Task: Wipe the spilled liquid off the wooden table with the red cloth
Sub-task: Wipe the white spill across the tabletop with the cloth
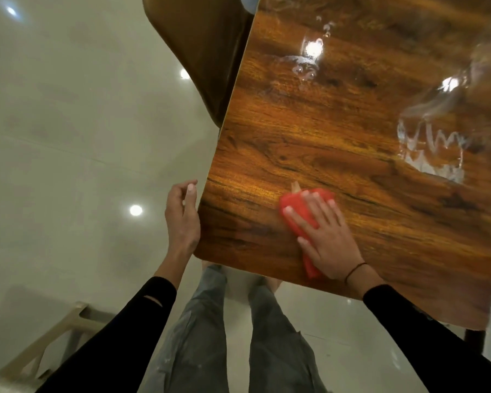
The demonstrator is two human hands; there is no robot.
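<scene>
Right hand (328, 236) flat on red cloth (296, 211), left hand (182, 219) loosely open beside table (352, 137) edge

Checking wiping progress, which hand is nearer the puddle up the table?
Right. The right hand presses the red cloth on the table below the puddle; the left hand is off the table's edge.

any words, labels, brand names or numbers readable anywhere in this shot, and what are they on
None: no text, number or sign can be read in this view.
red cloth under the right hand: plain, no label showing.
wooden table: only wood grain and wet glare.
clear glass object at the table's right: its white marks are blurred reflections, not letters as far as can be told.
left hand at the table edge: holds nothing printed.
</scene>
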